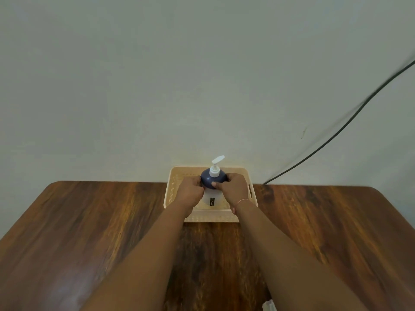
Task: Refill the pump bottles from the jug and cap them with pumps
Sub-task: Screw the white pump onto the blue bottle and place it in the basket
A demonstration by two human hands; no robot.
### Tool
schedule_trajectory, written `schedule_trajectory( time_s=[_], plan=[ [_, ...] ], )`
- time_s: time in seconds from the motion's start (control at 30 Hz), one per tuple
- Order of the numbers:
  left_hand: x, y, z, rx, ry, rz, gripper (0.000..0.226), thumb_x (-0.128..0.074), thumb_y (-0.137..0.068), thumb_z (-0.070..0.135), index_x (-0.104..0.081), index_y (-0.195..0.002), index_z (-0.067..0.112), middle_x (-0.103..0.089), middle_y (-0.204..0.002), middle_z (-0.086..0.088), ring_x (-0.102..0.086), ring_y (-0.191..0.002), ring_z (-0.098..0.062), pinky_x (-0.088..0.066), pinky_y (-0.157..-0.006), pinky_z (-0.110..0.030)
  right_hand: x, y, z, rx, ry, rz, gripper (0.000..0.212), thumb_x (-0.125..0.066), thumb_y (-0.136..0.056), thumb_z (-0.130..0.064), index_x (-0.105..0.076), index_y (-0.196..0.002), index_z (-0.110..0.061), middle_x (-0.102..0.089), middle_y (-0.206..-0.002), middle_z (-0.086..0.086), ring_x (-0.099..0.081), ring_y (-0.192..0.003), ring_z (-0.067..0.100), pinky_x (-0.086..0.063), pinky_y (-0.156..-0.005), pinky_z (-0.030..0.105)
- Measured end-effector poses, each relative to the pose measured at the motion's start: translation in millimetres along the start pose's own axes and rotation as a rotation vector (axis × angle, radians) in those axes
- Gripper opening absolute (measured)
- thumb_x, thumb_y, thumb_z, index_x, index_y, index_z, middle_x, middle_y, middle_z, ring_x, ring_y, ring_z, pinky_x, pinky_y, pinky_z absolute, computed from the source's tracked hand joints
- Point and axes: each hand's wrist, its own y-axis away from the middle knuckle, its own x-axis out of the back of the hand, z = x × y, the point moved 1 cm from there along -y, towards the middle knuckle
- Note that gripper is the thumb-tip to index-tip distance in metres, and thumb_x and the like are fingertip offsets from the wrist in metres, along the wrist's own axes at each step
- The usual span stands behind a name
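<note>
A pump bottle (211, 199) with a dark blue top half, a white lower half and a small black label stands inside a cream perforated basket (253, 199) at the far edge of the table. A white pump (215, 169) is on its neck, nozzle pointing up and to the right. My left hand (189, 191) grips the bottle's left side and my right hand (232, 186) grips its right side, thumbs on the dark blue part. No jug is visible.
The basket sits on a dark wooden table (89, 232) against a pale wall. A black cable (336, 133) runs down the wall to the table's back edge at right. A small white object (268, 305) shows at the bottom edge.
</note>
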Motion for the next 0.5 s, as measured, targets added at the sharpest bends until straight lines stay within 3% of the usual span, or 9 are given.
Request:
schedule_trajectory(
  time_s=[0.17, 0.5],
  plan=[
    [-6.5, -8.6, -9.8, 0.026, 0.015, -0.027, 0.032, -0.038, -0.079, -0.013, -0.060, -0.102, -0.008, -0.060, -0.096, -0.024, -0.048, -0.086, -0.024, -0.036, -0.073, -0.035, -1.5, -10.0, 10.1, -0.021, 0.033, -0.011, 0.037, -0.073, -0.074, -0.010, -0.062, -0.108, -0.002, -0.067, -0.110, 0.015, -0.059, -0.101, 0.028, -0.049, -0.089, 0.039],
    [-14.7, -13.0, -24.2, 0.042, 0.056, -0.031, 0.028, -0.039, -0.078, -0.014, -0.058, -0.098, -0.012, -0.052, -0.082, -0.014, -0.044, -0.078, -0.020, -0.034, -0.068, -0.032, -2.5, -16.7, 24.9, -0.031, 0.048, -0.024, 0.044, -0.072, -0.076, -0.011, -0.059, -0.116, -0.003, -0.064, -0.117, 0.015, -0.057, -0.107, 0.030, -0.047, -0.094, 0.040]
  ],
)
